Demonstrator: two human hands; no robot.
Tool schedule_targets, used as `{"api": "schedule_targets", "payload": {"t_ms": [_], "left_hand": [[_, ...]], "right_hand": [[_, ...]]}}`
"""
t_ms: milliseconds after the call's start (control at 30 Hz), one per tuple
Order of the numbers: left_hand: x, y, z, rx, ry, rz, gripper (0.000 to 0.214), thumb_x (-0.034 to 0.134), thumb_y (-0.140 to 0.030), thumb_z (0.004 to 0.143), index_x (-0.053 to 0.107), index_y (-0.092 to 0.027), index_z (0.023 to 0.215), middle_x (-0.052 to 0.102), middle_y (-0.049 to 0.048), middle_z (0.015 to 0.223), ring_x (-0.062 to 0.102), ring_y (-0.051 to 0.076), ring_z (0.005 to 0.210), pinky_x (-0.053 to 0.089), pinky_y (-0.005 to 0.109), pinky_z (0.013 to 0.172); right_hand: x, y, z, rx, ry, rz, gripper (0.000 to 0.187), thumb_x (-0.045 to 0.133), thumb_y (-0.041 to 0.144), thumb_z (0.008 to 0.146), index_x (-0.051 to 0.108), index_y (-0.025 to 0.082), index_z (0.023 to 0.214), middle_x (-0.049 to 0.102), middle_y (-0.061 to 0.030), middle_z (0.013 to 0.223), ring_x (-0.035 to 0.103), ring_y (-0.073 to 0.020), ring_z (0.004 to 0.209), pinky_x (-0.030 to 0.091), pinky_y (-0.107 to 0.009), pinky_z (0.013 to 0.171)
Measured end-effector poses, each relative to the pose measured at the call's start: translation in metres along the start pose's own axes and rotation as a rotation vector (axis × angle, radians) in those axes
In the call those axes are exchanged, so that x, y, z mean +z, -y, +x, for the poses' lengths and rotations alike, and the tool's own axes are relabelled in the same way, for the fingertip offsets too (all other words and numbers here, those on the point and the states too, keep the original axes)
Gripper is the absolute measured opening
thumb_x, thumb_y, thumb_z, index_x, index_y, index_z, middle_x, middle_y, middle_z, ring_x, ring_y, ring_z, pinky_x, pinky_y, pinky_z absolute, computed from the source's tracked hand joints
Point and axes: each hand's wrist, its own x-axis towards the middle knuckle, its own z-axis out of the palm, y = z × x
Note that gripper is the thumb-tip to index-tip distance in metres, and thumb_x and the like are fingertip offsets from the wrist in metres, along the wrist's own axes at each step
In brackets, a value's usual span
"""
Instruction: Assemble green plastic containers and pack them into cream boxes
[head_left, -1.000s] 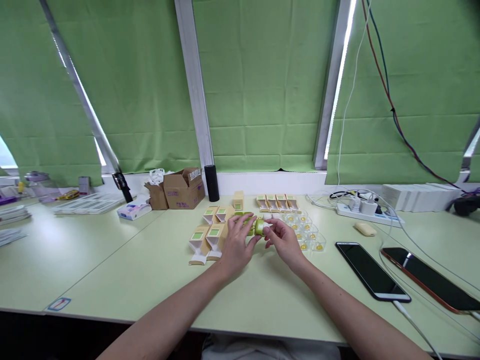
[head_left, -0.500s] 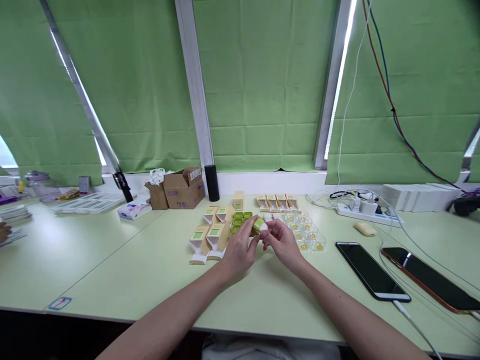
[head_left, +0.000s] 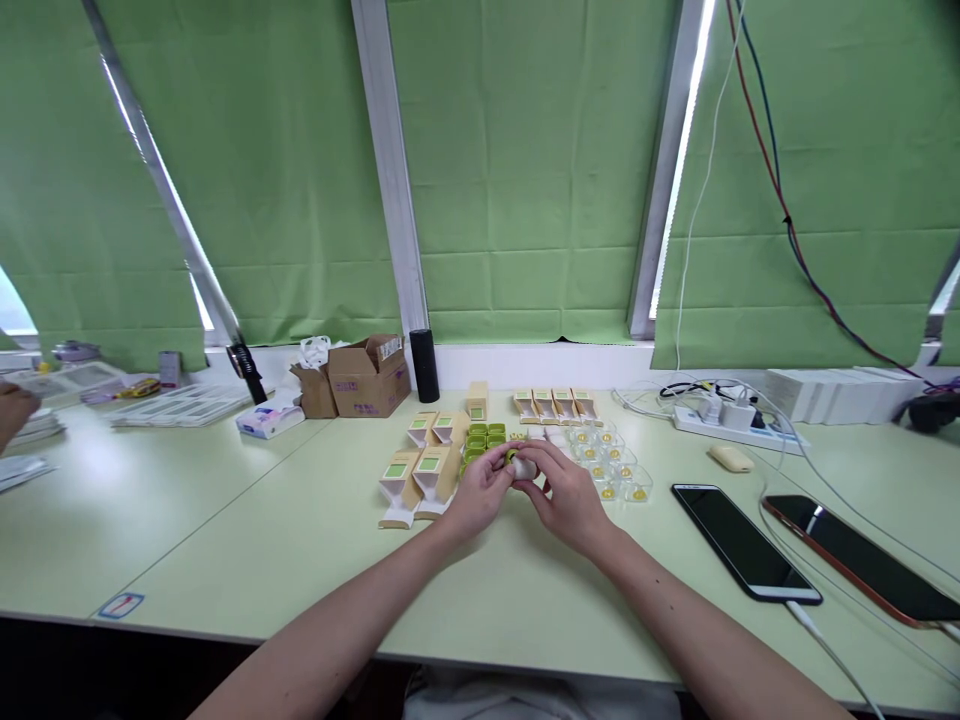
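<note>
My left hand and my right hand meet over the middle of the pale green table. Both pinch a small green and white piece between their fingertips. Just behind them lies a cluster of small green pieces. To the left stand tan open cartons with green squares. To the right sit several clear little cups with yellow centres. A row of small tan cartons lines the back.
Two phones lie at the right with cables and a power strip. Brown cardboard boxes and a black cylinder stand at the back. Another person's hand shows at the far left edge.
My hands have closed together around the green and white piece and lowered it a little. The other person's hand at the left edge has come further into view.
</note>
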Motion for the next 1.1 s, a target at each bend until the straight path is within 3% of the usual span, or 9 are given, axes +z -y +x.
{"api": "schedule_targets", "payload": {"t_ms": [200, 367, 533, 1100], "left_hand": [[0.001, 0.002, 0.002, -0.039, -0.047, -0.036, 0.045, 0.073, -0.036, 0.089, 0.069, -0.015, 0.128, 0.072, 0.0156, 0.132, 0.071, 0.029, 0.117, 0.058, 0.044, 0.103], [0.004, 0.004, 0.003, -0.058, -0.105, -0.078, 0.047, 0.076, -0.035, 0.085, 0.07, -0.014, 0.126, 0.073, 0.0161, 0.13, 0.07, 0.029, 0.118, 0.055, 0.046, 0.107], [0.006, 0.001, 0.003, -0.05, -0.143, -0.118, 0.046, 0.079, -0.035, 0.083, 0.071, -0.013, 0.124, 0.071, 0.0166, 0.133, 0.068, 0.03, 0.122, 0.055, 0.045, 0.108], [0.012, -0.01, 0.003, -0.07, -0.221, -0.045, 0.04, 0.077, -0.026, 0.084, 0.072, -0.013, 0.12, 0.077, 0.0135, 0.12, 0.073, 0.026, 0.109, 0.058, 0.043, 0.103]], "right_hand": [[0.004, -0.004, -0.001, -0.08, 0.004, -0.102, 0.035, 0.057, 0.022, 0.102, 0.058, 0.023, 0.137, 0.068, -0.0132, 0.137, 0.068, -0.0279, 0.123, 0.065, -0.042, 0.09], [0.006, -0.003, 0.001, -0.131, -0.018, -0.126, 0.036, 0.053, 0.017, 0.102, 0.057, 0.021, 0.138, 0.07, -0.0154, 0.134, 0.069, -0.0276, 0.123, 0.063, -0.044, 0.097], [0.011, -0.002, 0.003, -0.159, -0.058, -0.16, 0.039, 0.05, 0.014, 0.102, 0.056, 0.018, 0.14, 0.071, -0.0174, 0.131, 0.069, -0.0296, 0.121, 0.062, -0.047, 0.098], [0.013, 0.003, 0.005, -0.153, -0.055, -0.247, 0.04, 0.046, 0.012, 0.101, 0.057, 0.016, 0.139, 0.07, -0.0181, 0.133, 0.068, -0.0305, 0.12, 0.062, -0.046, 0.095]]}}
